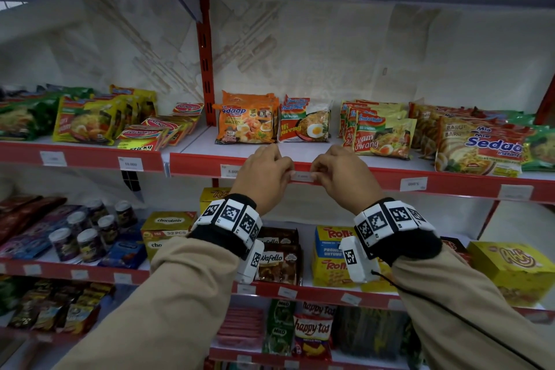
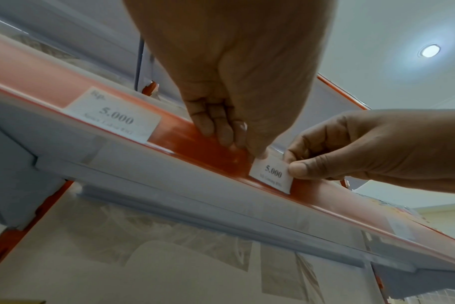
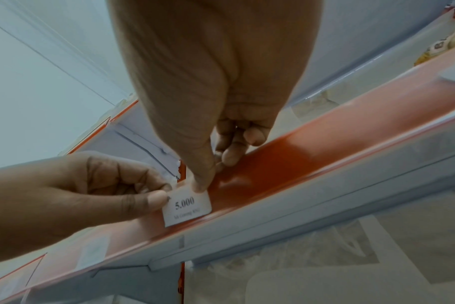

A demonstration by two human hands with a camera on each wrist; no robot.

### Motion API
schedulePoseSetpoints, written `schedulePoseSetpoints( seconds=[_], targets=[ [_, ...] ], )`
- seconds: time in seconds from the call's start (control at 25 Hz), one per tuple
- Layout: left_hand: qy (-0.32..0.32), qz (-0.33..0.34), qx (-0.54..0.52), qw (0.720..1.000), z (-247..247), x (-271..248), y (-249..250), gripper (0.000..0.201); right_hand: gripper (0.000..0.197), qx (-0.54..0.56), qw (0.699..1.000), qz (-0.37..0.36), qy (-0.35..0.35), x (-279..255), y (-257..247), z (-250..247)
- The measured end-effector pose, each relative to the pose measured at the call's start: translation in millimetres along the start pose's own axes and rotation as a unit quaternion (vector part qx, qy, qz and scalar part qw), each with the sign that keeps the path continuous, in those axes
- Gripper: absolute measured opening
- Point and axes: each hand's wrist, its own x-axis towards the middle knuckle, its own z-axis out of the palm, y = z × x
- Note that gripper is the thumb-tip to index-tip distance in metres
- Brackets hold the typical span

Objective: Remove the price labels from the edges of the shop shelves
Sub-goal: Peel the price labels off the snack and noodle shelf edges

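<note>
Both hands pinch one label on the red strip below the noodle packs: left hand at its left end, right hand at its right. Lift both ends evenly to avoid tearing. On this strip, about three further labels are visible.

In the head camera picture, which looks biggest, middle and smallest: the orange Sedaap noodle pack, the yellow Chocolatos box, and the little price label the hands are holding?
1. Orange Sedaap noodle pack
2. Yellow Chocolatos box, partly hidden by a sleeve, so this ranking is unsure
3. Price label, pinched by the left hand and right hand, clearly smallest
</note>
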Motion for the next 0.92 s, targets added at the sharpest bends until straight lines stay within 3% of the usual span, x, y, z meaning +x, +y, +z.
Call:
schedulePoseSetpoints(
  seconds=[0.28, 0.92],
  targets=[
    [-0.020, -0.008, -0.015, 1.000, -2, 1, 0, 0.019, 0.009, -0.006, 1.000, 0.000, -0.019, 1, 0, -3],
    [0.003, -0.020, -0.048, 0.999, 1, -1, 0, 0.015, 0.009, -0.010, 0.999, -0.016, 0.047, -8, 4, 9]
  ],
)
